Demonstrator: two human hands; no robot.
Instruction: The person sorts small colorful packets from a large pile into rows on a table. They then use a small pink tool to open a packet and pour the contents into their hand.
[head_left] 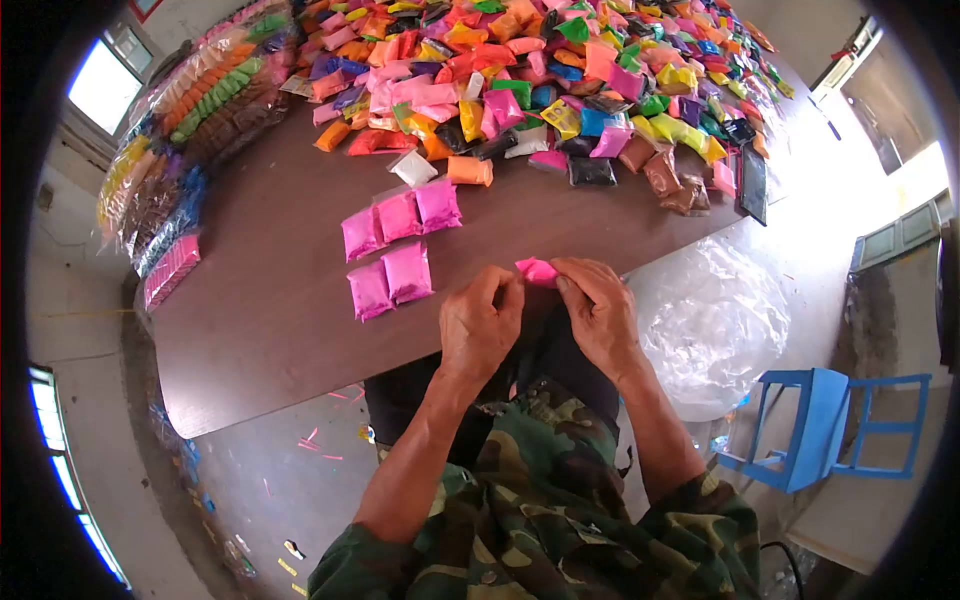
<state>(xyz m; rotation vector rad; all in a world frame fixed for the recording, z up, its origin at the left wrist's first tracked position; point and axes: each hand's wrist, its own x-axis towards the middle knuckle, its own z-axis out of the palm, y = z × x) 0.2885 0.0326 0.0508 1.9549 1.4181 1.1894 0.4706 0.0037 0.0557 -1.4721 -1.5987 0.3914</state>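
A small bright pink packet [537, 271] is pinched between the thumb and fingers of my right hand [600, 312], just over the table's near edge. My left hand [482, 322] is beside it with fingers curled into a pinch; a small gap separates it from the packet. What the left fingertips hold, if anything, is too small to make out. To the left on the table lie pink packets in two rows: three in the back row [399, 216] and two in the front row [389, 280].
A large heap of multicoloured packets [520, 90] covers the back of the brown table [270, 310]. Bagged rows of packets [215, 95] stand at the left edge. A clear plastic bag [712, 325] is at the right, near a blue stool [812, 430]. Scraps litter the floor.
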